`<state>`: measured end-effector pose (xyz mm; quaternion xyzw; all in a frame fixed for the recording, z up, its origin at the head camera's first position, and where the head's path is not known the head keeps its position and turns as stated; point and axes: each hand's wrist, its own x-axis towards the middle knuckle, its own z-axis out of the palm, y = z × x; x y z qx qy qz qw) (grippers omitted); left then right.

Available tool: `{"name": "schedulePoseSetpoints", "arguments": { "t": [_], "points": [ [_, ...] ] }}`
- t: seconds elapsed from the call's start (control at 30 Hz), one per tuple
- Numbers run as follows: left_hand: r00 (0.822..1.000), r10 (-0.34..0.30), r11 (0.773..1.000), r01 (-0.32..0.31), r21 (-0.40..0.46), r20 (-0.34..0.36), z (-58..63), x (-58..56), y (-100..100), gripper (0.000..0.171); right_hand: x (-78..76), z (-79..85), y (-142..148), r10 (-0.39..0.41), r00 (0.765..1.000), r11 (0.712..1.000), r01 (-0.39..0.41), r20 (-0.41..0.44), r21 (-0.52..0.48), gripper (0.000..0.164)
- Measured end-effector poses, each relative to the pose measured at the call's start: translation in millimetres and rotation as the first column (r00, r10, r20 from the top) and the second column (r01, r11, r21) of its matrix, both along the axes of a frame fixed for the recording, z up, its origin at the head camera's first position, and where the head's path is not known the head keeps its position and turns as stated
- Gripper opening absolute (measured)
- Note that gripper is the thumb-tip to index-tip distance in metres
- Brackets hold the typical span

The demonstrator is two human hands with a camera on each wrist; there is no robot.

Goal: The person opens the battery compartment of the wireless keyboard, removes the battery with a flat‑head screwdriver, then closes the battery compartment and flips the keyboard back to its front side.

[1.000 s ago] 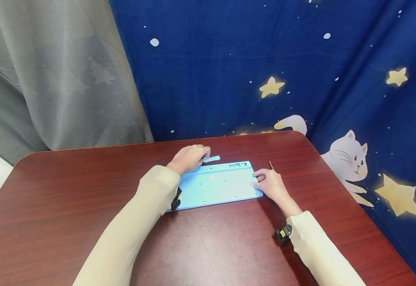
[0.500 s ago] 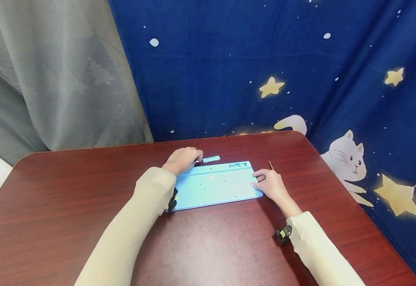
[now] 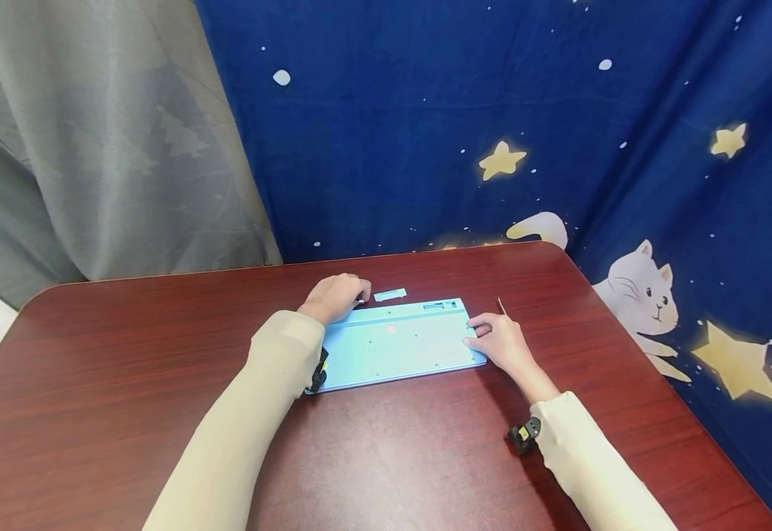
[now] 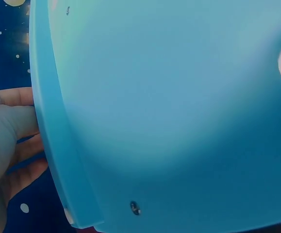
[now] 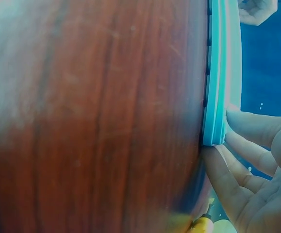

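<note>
A light blue keyboard (image 3: 399, 346) lies face down, its back dotted with small screws; a slot (image 3: 435, 305) shows open near the far right corner. My right hand (image 3: 501, 343) holds the keyboard's right end, thumb (image 5: 249, 124) and fingers at its edge in the right wrist view. Beyond the far left edge, my left hand (image 3: 335, 297) has its fingers bent downward, with a small pale spot at the fingertips. In the left wrist view the keyboard's raised edge hides those fingertips, so I cannot tell what they hold. A light blue cover strip (image 3: 389, 295) lies just right of that hand.
A thin rod (image 3: 501, 305) sticks out beyond the right hand. The right wrist view has a yellow piece with a dark tip (image 5: 202, 225) low down. The red-brown table (image 3: 127, 383) ends at a grey curtain (image 3: 127, 147) and a blue star-patterned curtain (image 3: 392, 133).
My left hand has moved left, away from the cover strip, which stays lying behind the keyboard. The right hand keeps its hold on the keyboard.
</note>
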<state>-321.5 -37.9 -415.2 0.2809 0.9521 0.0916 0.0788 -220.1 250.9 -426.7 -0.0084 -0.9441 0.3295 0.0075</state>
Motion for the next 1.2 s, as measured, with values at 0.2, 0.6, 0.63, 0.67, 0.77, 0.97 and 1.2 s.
{"name": "schedulePoseSetpoints", "arguments": {
  "t": [0.2,0.6,0.63,0.67,0.77,0.97,1.2],
  "points": [
    [1.0,0.019,1.0,-0.019,0.001,0.013,-0.7,0.3,0.1,0.026,-0.8,-0.2,0.5,0.0,1.0,1.0,0.0,-0.003,-0.001,0.029],
    [1.0,-0.002,1.0,0.002,-0.01,-0.02,-0.8,-1.0,-0.8,0.023,-0.2,1.0,1.7,0.006,1.0,1.0,-0.006,-0.003,-0.004,0.029],
    [1.0,-0.005,1.0,0.005,-0.01,-0.023,-0.6,-0.9,-1.1,0.023,0.0,1.1,1.9,0.007,1.0,1.0,-0.007,-0.004,-0.005,0.029],
    [1.0,-0.008,1.0,0.008,-0.009,-0.026,-0.4,-0.8,-1.3,0.023,0.0,1.2,2.0,0.008,1.0,1.0,-0.008,-0.006,-0.005,0.029],
    [0.999,-0.017,1.0,0.017,-0.004,-0.039,0.8,-0.2,-2.1,0.021,0.0,1.2,2.2,0.01,1.0,1.0,-0.01,-0.009,-0.003,0.029],
    [0.998,-0.026,1.0,0.027,0.016,-0.052,2.1,0.5,-3.2,0.02,0.0,-0.5,2.1,0.007,1.0,1.0,-0.007,-0.002,-0.003,0.03],
    [0.998,-0.013,1.0,0.014,0.028,-0.057,1.7,1.4,-6.8,0.018,0.9,-0.8,0.7,0.007,1.0,1.0,-0.006,0.01,-0.009,0.03]
  ]
}}
